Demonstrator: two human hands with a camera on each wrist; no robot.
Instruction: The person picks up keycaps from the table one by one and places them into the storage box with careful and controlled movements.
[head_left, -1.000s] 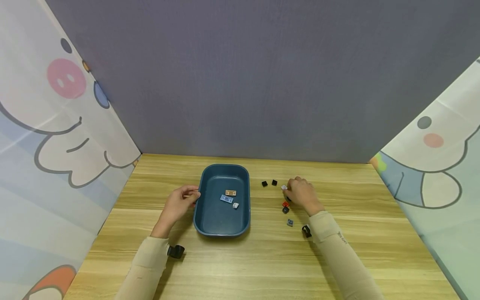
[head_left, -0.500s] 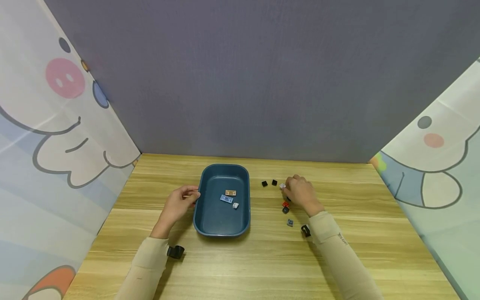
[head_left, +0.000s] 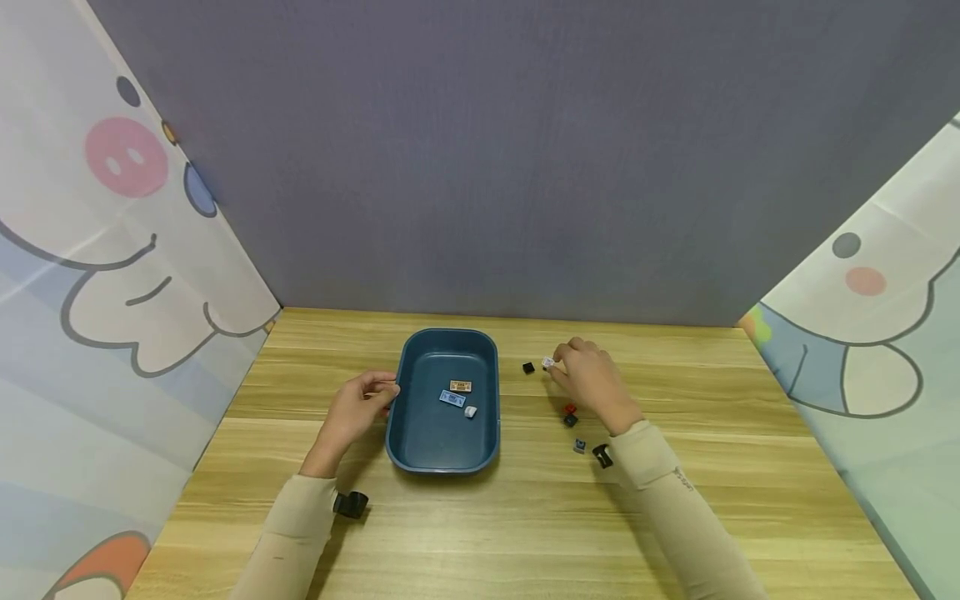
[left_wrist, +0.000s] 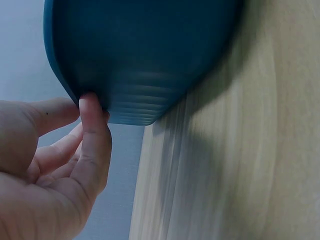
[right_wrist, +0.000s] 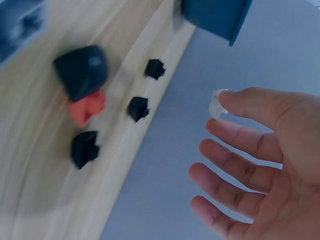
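Pinching a white cap (right_wrist: 217, 105) between thumb and index finger, the right hand (head_left: 595, 385) has its other three fingers spread apart. The left hand (head_left: 357, 408) holds the rim of the tray (head_left: 435, 442) midway along its left side, thumb and finger meeting at the edge. The tray stands left of centre on the table (head_left: 465, 533), its far end near the rear edge, with a strip of wood between it and the grey wall (head_left: 480, 167). Wood runs from the tray's right side to the nearest dark cap (head_left: 528, 367), and a broad stretch of it reaches from the near end toward the person. Three things lie in the tray, well in from its walls: one tan tag (head_left: 461, 387), one blue tag (head_left: 452, 398) just beside it, and one white piece (head_left: 470, 412). Outside it, six caps are scattered on the wood: four dark ones, one red cap (head_left: 570, 409) right beside a dark one, and one grey cap (head_left: 580, 446) nearer the person. In the head view, the held cap partly covers one dark cap, and the right hand hides another, which the right wrist view shows.
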